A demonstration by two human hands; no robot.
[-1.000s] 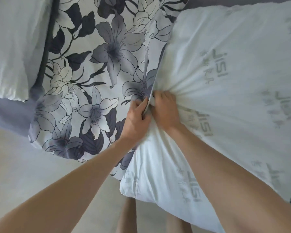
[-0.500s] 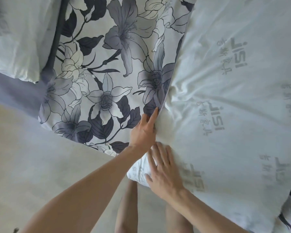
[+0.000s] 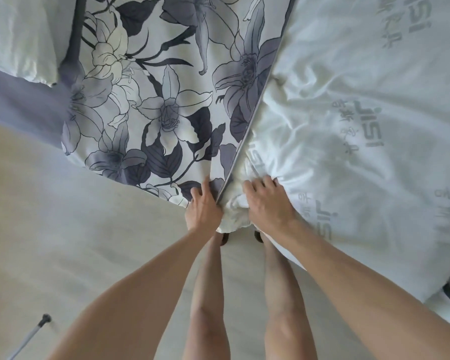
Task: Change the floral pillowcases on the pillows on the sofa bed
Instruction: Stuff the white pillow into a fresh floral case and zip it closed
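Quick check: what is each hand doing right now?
Left hand: gripping the floral pillowcase edge.
Right hand: gripping bunched white pillow fabric.

**Layout at the pillowcase opening**

The floral pillowcase (image 3: 166, 100) lies left of centre; the bare pillow (image 3: 361, 126) lies to its right, the two meeting along the pillowcase's edge. My left hand (image 3: 203, 211) sits at the near end of that edge on the pillowcase side, my right hand (image 3: 268, 206) just beside it on the pillow's near corner. A second pillow (image 3: 18, 35) lies far left, behind the sofa bed (image 3: 18, 105) surface. The floor (image 3: 63, 229) lies below, my legs (image 3: 244, 294) between my arms. A rod (image 3: 30, 336) lies on the floor, near left.
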